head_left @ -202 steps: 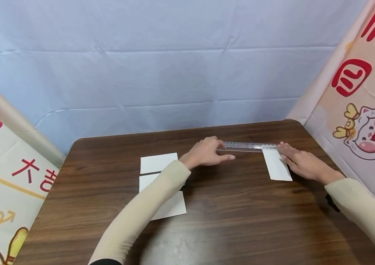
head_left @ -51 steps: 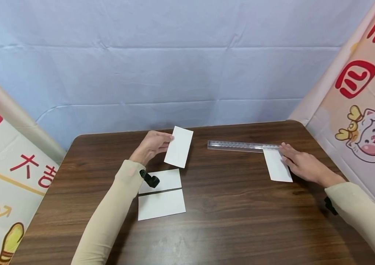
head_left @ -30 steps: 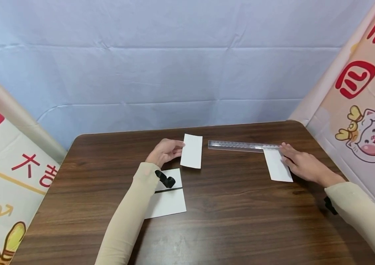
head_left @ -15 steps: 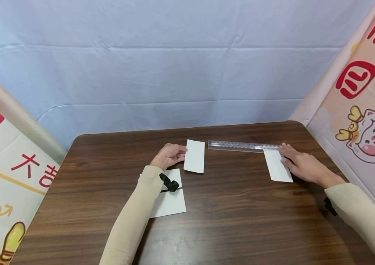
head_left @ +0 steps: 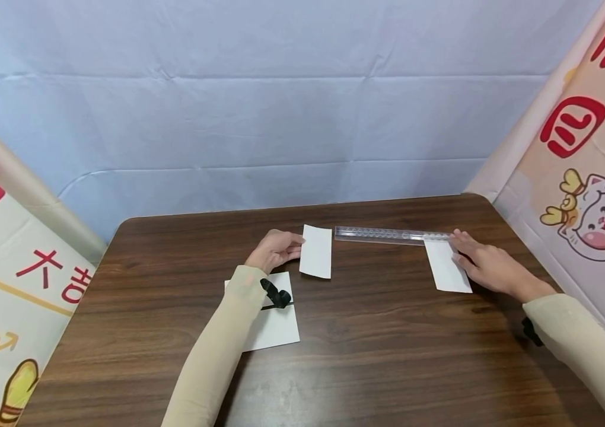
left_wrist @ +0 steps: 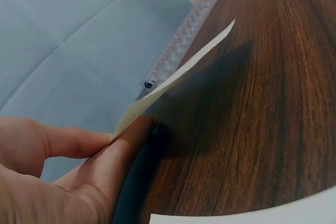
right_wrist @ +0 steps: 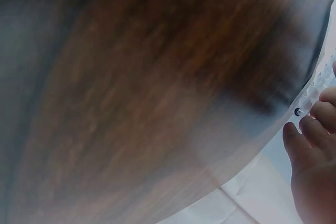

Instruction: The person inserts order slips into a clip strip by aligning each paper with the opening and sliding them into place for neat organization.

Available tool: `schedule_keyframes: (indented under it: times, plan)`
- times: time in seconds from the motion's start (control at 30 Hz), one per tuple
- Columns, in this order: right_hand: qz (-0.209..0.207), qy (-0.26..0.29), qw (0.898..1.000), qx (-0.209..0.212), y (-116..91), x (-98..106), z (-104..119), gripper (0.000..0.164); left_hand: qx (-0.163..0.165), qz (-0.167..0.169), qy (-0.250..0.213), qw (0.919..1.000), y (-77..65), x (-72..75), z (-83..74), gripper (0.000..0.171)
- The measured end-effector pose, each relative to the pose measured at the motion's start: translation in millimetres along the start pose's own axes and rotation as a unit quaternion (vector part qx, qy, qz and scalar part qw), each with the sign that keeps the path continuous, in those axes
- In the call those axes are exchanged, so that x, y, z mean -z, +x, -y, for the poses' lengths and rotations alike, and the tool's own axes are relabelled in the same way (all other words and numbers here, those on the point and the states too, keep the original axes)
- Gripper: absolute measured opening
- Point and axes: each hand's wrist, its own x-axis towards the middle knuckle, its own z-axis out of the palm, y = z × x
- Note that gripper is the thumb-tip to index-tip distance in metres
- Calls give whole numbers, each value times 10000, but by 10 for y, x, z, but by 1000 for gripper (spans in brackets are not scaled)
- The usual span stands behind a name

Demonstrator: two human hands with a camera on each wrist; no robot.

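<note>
My left hand (head_left: pixel 276 250) pinches the left edge of a small white paper card (head_left: pixel 315 252) between thumb and fingers. In the left wrist view the card (left_wrist: pixel 181 72) bends slightly and casts a shadow on the wood. It is just left of the near end of a clear plastic ruler (head_left: pixel 377 235), which lies along the back of the table. My right hand (head_left: pixel 486 264) rests on the ruler's right end with fingers straight. Another white card (head_left: pixel 445 268) lies below that end, its top edge at the ruler. In the right wrist view the ruler's tip (right_wrist: pixel 310 98) shows beside the fingers.
Two more white cards, a rear one (head_left: pixel 283 287) and a front one (head_left: pixel 276 328), lie one before the other, partly covered by my left forearm. The brown wooden table (head_left: pixel 377 356) ends at a pale cloth backdrop (head_left: pixel 281 118). Printed banners (head_left: pixel 591 172) flank it.
My left hand has left the ruler's left end, picked up the rearmost card of the left group and carried it rightward and down beside the ruler. The right hand stays in place.
</note>
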Motion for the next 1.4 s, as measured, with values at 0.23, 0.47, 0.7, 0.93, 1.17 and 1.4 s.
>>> schedule_keyframes:
  times: [0.23,0.47,0.7,0.93,1.17,1.4]
  plan:
    - [41,16,10000,-40,-1,5,2,63,16,47,49,10000,22,-41,-6,40]
    - [27,41,10000,-38,-6,2,10,63,-63,155,184,9997,23,-71,2,40]
    - [-7,52,10000,-53,-9,-21,-5,63,-95,109,253,9996,13,-84,-13,37]
    - [-10,36,10000,-50,0,-5,-1,62,-80,80,236,9997,24,-77,-16,39]
    - [-17,43,10000,-11,5,-4,-17,62,-77,95,228,9997,23,-87,-15,37]
    - [-84,33,10000,22,-4,-23,-28,62,-52,136,256,9996,68,-144,-7,40]
